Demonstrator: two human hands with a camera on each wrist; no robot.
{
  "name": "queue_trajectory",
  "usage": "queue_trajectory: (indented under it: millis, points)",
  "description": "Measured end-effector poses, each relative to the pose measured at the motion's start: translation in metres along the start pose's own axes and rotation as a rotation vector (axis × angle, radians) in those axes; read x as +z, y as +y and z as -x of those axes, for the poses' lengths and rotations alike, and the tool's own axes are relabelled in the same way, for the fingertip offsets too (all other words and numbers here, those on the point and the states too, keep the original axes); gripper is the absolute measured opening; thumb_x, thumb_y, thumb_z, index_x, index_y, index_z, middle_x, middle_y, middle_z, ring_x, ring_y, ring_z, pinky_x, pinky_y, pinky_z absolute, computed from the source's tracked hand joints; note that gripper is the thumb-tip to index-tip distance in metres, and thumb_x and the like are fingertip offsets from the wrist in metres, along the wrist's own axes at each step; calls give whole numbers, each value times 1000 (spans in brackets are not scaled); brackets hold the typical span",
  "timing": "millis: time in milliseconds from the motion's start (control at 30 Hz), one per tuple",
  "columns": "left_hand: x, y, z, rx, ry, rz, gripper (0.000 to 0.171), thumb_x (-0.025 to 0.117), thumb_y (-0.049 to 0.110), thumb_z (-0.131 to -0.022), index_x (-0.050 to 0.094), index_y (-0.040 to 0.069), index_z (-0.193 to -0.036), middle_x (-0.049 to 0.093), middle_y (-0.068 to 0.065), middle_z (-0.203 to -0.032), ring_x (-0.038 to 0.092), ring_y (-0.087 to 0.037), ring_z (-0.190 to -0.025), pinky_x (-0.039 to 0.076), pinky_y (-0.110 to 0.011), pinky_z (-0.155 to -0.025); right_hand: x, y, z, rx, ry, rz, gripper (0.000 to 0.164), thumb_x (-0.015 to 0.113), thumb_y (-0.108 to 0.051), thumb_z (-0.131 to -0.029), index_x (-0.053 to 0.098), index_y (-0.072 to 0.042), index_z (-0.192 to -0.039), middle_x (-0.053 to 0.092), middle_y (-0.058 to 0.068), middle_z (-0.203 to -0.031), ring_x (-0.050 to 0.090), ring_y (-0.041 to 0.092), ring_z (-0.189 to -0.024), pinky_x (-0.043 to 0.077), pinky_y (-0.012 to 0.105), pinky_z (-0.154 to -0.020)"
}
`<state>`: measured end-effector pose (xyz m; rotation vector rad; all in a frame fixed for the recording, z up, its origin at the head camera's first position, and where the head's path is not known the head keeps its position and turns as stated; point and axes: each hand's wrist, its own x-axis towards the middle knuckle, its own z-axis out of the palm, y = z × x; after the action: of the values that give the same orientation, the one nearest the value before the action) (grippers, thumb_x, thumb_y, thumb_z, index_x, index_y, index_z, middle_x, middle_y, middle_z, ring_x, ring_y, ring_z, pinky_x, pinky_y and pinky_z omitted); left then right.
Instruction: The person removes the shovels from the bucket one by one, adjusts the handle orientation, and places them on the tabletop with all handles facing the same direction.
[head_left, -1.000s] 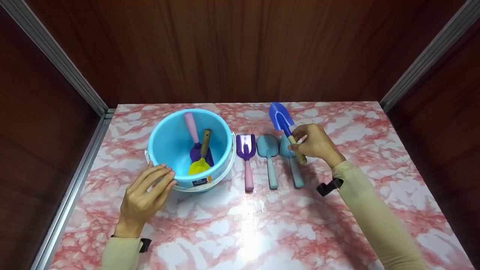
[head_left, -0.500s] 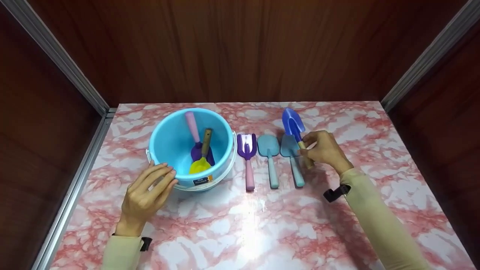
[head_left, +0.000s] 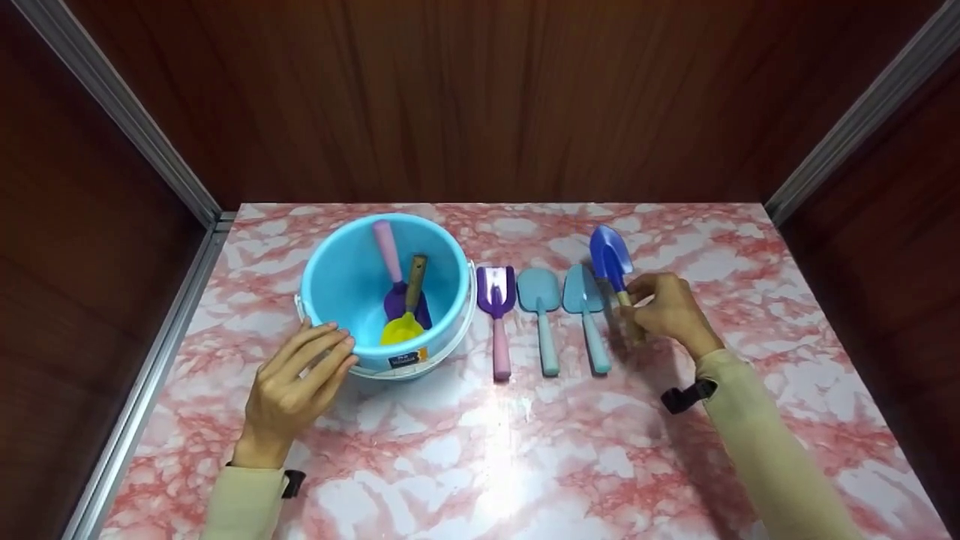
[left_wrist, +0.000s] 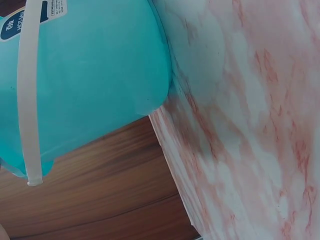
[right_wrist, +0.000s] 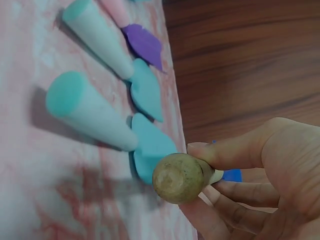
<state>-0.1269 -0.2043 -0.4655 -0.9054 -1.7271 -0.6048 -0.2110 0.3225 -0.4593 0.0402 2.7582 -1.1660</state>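
Observation:
My right hand pinches the wooden handle of a blue toy trowel between thumb and fingers, just right of a row of shovels. Whether the trowel touches the table cannot be told. My left hand rests its fingers, nearly straight, on the near left rim of a light blue bucket. Inside the bucket lean a purple shovel with a pink handle and a yellow shovel with a wooden handle. In the left wrist view the bucket's side and white bail handle show.
Side by side lie a purple shovel with a pink handle, a teal square-bladed shovel and a teal pointed trowel. Beneath them is a red-and-white marbled table. Dark wood-grain panels stand behind and on both sides.
The right hand has carried the blue trowel rightward and toward me, from over the teal pointed trowel to beside it. The left hand keeps its place on the bucket rim.

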Motion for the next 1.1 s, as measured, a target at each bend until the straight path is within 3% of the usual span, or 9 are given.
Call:
queue_trajectory:
  millis: [267,600,867,1100]
  points:
    - [0,-1,1,3,-1,-5,22,74,18,-103,84,-1,-103,81,-17,-100,77,-38,-91,62,-50,-103,-3,14,6,50,0,33,36,82,-15,-90,72,4,-118,75,20,-107,70,16,-75,63,27,-62]
    - [-1,-2,2,2,-12,-14,22,74,20,-103,84,0,-106,81,-17,-101,77,-37,-92,60,-51,-105,1,32,10,17,44,45,34,86,-14,-87,75,6,-112,77,20,-99,70,14,-70,62,23,-58]
    - [-1,-3,2,0,-13,-13,22,74,20,-104,84,1,-107,81,-17,-102,77,-37,-93,61,-48,-105,1,40,13,63,35,107,39,86,-21,-88,75,3,-116,76,17,-103,69,25,-90,57,25,-73]
    - [-1,-2,2,5,-17,-23,21,74,20,-104,84,1,-106,81,-16,-102,77,-37,-93,63,-50,-102,2,46,15,107,16,96,42,86,-24,-90,73,3,-118,75,17,-105,69,27,-94,56,30,-80]
